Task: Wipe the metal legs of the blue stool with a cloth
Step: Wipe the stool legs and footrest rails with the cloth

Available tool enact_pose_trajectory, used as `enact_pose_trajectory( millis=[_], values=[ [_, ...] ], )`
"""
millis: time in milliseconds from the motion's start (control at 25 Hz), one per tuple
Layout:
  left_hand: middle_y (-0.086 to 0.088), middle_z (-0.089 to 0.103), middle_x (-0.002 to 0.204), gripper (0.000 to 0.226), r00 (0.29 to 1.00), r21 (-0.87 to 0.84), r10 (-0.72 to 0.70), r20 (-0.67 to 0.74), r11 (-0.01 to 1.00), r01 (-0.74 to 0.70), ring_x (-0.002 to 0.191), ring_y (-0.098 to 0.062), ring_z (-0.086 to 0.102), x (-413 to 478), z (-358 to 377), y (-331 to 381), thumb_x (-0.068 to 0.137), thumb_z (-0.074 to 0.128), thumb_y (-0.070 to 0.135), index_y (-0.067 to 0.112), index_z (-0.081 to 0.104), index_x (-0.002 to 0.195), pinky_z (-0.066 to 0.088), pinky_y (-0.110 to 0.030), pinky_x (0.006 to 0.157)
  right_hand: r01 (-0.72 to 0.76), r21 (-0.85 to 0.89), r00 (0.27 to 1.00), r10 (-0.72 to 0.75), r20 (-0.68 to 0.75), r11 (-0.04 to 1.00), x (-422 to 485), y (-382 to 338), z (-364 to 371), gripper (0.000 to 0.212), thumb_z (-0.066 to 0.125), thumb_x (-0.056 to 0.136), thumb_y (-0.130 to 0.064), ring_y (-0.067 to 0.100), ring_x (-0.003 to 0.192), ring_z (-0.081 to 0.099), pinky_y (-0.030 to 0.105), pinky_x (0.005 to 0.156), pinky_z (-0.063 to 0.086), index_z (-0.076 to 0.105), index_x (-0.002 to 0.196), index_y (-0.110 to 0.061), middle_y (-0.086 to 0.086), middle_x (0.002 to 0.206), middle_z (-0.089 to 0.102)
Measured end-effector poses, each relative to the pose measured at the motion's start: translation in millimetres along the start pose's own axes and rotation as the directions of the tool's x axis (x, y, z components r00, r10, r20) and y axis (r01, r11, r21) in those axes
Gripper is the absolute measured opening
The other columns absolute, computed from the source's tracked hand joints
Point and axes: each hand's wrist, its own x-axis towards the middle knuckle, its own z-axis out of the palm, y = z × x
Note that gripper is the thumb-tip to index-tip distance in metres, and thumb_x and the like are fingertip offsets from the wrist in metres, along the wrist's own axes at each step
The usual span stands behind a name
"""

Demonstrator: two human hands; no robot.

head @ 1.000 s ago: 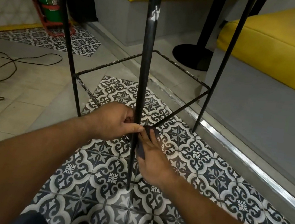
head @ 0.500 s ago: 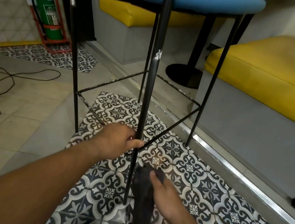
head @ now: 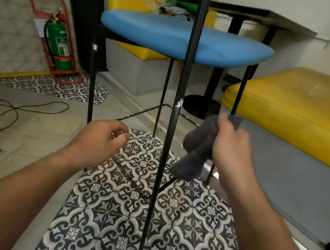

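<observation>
Our right hand has its grip clamped on the dark cloth, which hangs just beside the near leg of the blue stool, touching none of the legs; our left hand sits loosely curled and empty across that leg. The dangling tail could snag the footrest bar below the grip, or the unsteadied stool could shift under a push. The far right leg is partly hidden behind the grip, and motion blur smears the cloth's folds.
</observation>
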Motion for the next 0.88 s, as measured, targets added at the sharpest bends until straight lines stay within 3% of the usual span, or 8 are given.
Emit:
enact_pose_trajectory(
  millis=[120, 280, 440, 520, 600, 680, 800, 880],
  values=[
    [0.018, 0.066, 0.085, 0.021, 0.998, 0.002, 0.007, -0.066, 1.0, -0.007, 0.076, 0.001, 0.061, 0.1, -14.6, 1.9, 0.092, 0.056, 0.043, 0.032, 0.068, 0.105, 0.047, -0.021, 0.062, 0.086, 0.35, 0.996, -0.073, -0.049, 0.933, -2.5, -48.1, 43.7, 0.039, 0.041, 0.092, -0.059, -0.006, 0.074, 0.063, 0.029, 0.07, 0.047, 0.06, 0.093, -0.026, -0.013, 0.082, 0.068],
    [0.017, 0.067, 0.077, 0.016, 0.993, -0.015, 0.01, -0.12, 1.0, -0.011, 0.071, 0.002, 0.06, -7.2, -22.6, 0.8, 0.094, 0.054, 0.038, 0.032, 0.069, 0.098, 0.045, -0.02, 0.059, 0.507, 0.063, 0.858, -0.497, -0.129, 0.86, -29.2, -37.8, 111.3, 0.06, 0.025, 0.094, -0.062, 0.004, 0.133, 0.029, 0.021, 0.102, 0.024, 0.015, 0.149, -0.039, -0.008, 0.154, 0.026],
    [0.017, 0.066, 0.072, 0.018, 0.989, -0.055, 0.021, -0.149, 0.998, -0.029, 0.07, 0.003, 0.06, -17.7, -30.2, -5.5, 0.096, 0.048, 0.043, 0.041, 0.065, 0.09, 0.043, -0.022, 0.058, 0.526, -0.32, 0.803, -0.584, -0.118, 0.788, -25.0, 13.9, 124.2, 0.07, 0.032, 0.091, -0.049, 0.019, 0.114, 0.049, 0.036, 0.09, 0.05, -0.007, 0.149, -0.042, 0.006, 0.147, 0.031],
    [0.014, 0.067, 0.072, 0.023, 0.99, -0.08, -0.003, -0.143, 0.997, -0.008, 0.071, 0.0, 0.062, -20.0, -33.9, -8.7, 0.097, 0.043, 0.045, 0.043, 0.063, 0.086, 0.049, -0.026, 0.062, 0.369, -0.105, 0.915, -0.381, -0.132, 0.924, -20.7, 26.7, 124.2, 0.062, 0.029, 0.086, -0.065, 0.012, 0.097, 0.059, 0.032, 0.079, 0.055, 0.017, 0.144, -0.047, 0.003, 0.127, 0.057],
    [0.013, 0.068, 0.073, 0.026, 0.99, -0.086, -0.019, -0.141, 0.996, 0.007, 0.07, -0.004, 0.063, -20.6, -34.8, -9.2, 0.098, 0.042, 0.045, 0.04, 0.064, 0.087, 0.052, -0.029, 0.066, 0.127, 0.119, 0.989, -0.116, -0.096, 0.985, -8.7, 28.4, 115.0, 0.071, 0.021, 0.081, -0.079, 0.014, 0.084, 0.066, 0.033, 0.069, 0.054, 0.058, 0.112, -0.026, 0.0, 0.092, 0.071],
    [0.011, 0.068, 0.073, 0.028, 0.991, -0.073, -0.015, -0.13, 0.997, 0.005, 0.071, -0.005, 0.062, -24.9, -33.2, -4.9, 0.098, 0.041, 0.045, 0.035, 0.065, 0.086, 0.051, -0.027, 0.066, -0.03, 0.198, 0.999, 0.031, -0.006, 0.98, 2.3, 15.1, 101.1, 0.069, 0.022, 0.087, -0.075, 0.008, 0.066, 0.064, 0.025, 0.056, 0.044, 0.062, 0.082, -0.019, -0.005, 0.066, 0.068],
    [-0.002, 0.068, 0.076, 0.04, 0.994, -0.051, 0.03, -0.104, 0.998, -0.036, 0.075, -0.02, 0.064, -24.0, -35.8, 13.2, 0.099, 0.038, 0.046, 0.019, 0.067, 0.089, 0.052, -0.038, 0.066, 0.09, 0.256, 0.996, -0.087, -0.024, 0.962, 6.2, -17.8, 98.2, 0.067, 0.021, 0.09, -0.071, -0.004, 0.057, 0.059, 0.014, 0.046, 0.04, 0.063, 0.087, -0.018, -0.007, 0.067, 0.066],
    [-0.008, 0.066, 0.077, 0.045, 0.981, -0.059, 0.081, -0.177, 0.994, -0.093, 0.073, -0.024, 0.062, -9.8, -50.3, 33.4, 0.099, 0.037, 0.047, 0.015, 0.065, 0.087, 0.052, -0.044, 0.064, 0.263, 0.139, 0.963, -0.251, -0.101, 0.955, -3.0, -31.8, 108.3, 0.064, 0.022, 0.09, -0.071, -0.014, 0.076, 0.053, 0.008, 0.064, 0.041, 0.051, 0.12, -0.022, -0.006, 0.103, 0.065]
  ],
)
